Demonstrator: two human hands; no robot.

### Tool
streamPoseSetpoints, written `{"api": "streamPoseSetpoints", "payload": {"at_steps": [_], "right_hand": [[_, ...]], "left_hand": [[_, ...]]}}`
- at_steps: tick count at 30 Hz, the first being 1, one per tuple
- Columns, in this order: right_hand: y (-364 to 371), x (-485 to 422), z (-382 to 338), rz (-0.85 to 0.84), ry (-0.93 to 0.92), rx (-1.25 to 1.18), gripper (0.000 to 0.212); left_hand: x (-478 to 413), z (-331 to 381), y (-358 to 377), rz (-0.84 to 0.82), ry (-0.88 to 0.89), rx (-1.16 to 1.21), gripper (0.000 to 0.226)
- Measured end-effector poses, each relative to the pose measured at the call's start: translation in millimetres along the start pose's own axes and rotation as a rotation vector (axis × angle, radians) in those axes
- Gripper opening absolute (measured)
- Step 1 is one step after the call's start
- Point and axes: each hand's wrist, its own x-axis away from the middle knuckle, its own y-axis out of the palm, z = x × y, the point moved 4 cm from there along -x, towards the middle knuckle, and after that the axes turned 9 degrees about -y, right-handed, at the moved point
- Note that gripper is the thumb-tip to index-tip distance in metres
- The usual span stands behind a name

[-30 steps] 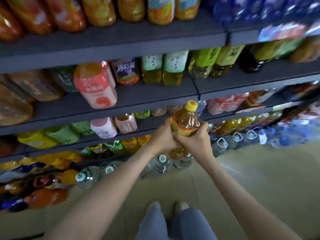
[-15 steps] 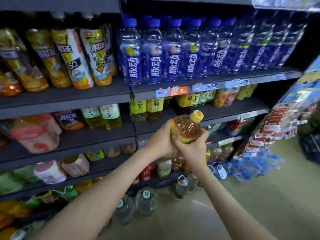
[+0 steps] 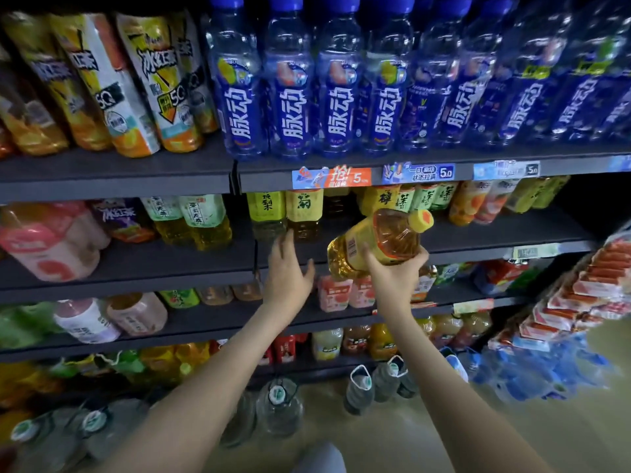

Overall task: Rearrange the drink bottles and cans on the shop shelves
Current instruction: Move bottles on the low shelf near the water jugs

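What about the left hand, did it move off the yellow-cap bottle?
Yes. The left hand let go of the yellow-cap bottle and moved left, now open by the shelf edge under the yellow-label teas.

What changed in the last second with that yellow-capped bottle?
The left hand let go of the yellow-capped bottle and moved left, open, toward the shelf. The right hand now holds it alone, tipped with its cap to the right. The bottle stays off the shelf, in that grip.
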Motion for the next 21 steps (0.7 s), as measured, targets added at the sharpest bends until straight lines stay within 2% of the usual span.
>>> {"api": "streamPoseSetpoints", "payload": {"at_steps": [3,7,15,19,21], "right_hand": [[27.6,-25.4,30.6,-0.009,-0.068,-0.014,0.086],[55.5,-51.8,51.0,0.015,-0.162,0.015,0.079],[86.1,-96.9,51.3,0.009,-0.264,0.266,0.080],[113.4,-103.4,54.6,-0.030,-0.400,0.527,0.097],[122.3,-102.9,61.9,-0.040,-0.425,0.572,0.104]], "left_hand": [[-34.4,-24.0,29.1,0.162,0.051,-0.048,0.073],[-72.5,-34.0,62.5,0.287,0.196,-0.177,0.090],[-115.8,-37.8,99.6,0.368,0.303,-0.303,0.108],[-121.2,-36.5,107.1,0.369,0.280,-0.321,0.117],[-120.7,-34.7,109.9,0.359,0.278,-0.304,0.118]]}}
